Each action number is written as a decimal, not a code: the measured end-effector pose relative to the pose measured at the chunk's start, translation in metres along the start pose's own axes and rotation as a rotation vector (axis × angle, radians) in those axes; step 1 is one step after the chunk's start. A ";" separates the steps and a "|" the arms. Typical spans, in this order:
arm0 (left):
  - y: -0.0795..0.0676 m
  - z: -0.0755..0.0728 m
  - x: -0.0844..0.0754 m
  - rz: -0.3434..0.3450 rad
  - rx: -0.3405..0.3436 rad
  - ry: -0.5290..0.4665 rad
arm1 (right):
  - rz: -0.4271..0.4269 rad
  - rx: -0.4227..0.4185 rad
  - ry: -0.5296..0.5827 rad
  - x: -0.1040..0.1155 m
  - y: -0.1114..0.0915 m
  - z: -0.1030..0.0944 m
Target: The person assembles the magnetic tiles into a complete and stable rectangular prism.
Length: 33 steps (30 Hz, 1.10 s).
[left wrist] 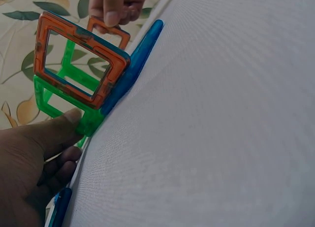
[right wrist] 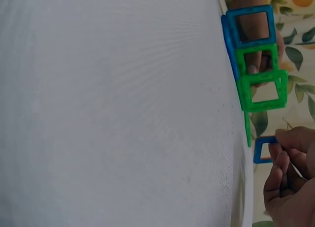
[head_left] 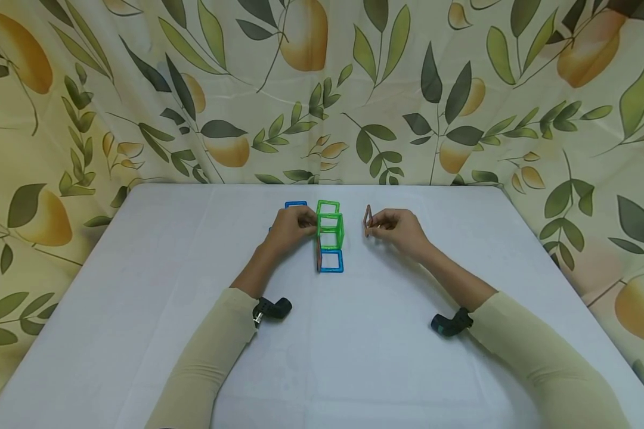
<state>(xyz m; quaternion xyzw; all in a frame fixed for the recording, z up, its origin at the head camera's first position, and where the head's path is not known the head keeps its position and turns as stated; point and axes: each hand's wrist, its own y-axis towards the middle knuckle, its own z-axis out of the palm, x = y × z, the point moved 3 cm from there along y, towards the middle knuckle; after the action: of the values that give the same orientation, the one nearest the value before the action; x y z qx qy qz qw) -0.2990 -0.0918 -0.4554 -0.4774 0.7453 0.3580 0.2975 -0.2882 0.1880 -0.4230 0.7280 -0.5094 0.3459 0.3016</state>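
Observation:
Square frame-shaped magnetic tiles stand joined in a small structure at the table's far middle. Green tiles (head_left: 330,239) form its middle, a blue tile (head_left: 331,271) lies at the near end, and an orange tile (left wrist: 82,35) stands upright on the left side. My left hand (head_left: 292,229) is at the structure's left, pinching a green tile (left wrist: 88,121) low down with thumb and fingers. To the right, apart from the structure, my right hand (head_left: 402,231) pinches a single tile (right wrist: 261,150) held upright; it shows orange on one face and blue on the other.
Another blue tile (head_left: 296,204) lies behind the left hand, partly hidden by it. A white cloth covers the table (head_left: 322,357). A fruit-patterned curtain (head_left: 354,119) hangs close behind the far edge.

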 end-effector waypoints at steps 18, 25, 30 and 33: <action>0.000 -0.001 -0.002 0.001 0.001 0.008 | 0.016 0.036 0.007 0.007 -0.013 0.009; -0.001 -0.001 -0.002 0.000 0.000 0.012 | -0.014 0.044 0.007 0.006 -0.016 0.011; 0.000 -0.001 -0.002 -0.002 0.002 0.011 | -0.012 0.055 0.013 0.007 -0.019 0.013; 0.000 -0.001 -0.003 -0.004 0.006 0.010 | -0.012 0.059 0.015 0.008 -0.022 0.015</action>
<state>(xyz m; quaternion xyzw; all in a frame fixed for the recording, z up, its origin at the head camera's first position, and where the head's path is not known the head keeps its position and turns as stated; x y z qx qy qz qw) -0.2979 -0.0915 -0.4529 -0.4797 0.7469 0.3528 0.2960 -0.2624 0.1782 -0.4268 0.7371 -0.4922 0.3641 0.2860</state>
